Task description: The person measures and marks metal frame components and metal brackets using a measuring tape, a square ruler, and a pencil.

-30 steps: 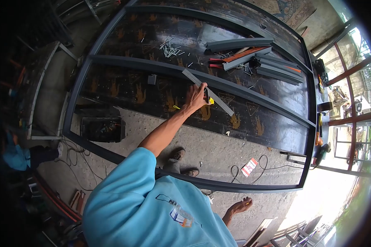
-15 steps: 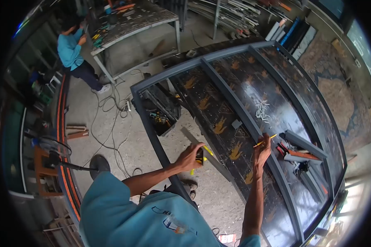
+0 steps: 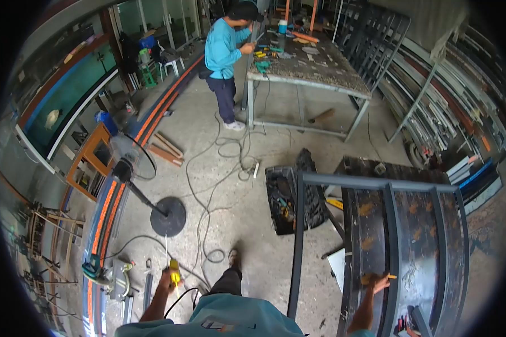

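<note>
Concrete floor (image 3: 326, 153); grey metal frame (image 3: 298, 247). Left of frame: left hand (image 3: 166, 279), wrapped around yellow tape measure (image 3: 175, 273). Within frame's outline: right hand (image 3: 379, 282), gripping yellow pencil (image 3: 393, 276).

No words or numbers can be read: the print (image 3: 229, 325) left of the grey frame (image 3: 392, 236) and orange marks (image 3: 367, 209) within it are unclear.

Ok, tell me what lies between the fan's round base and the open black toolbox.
Loose cables, lying across the concrete floor, as the head view shows.
</note>
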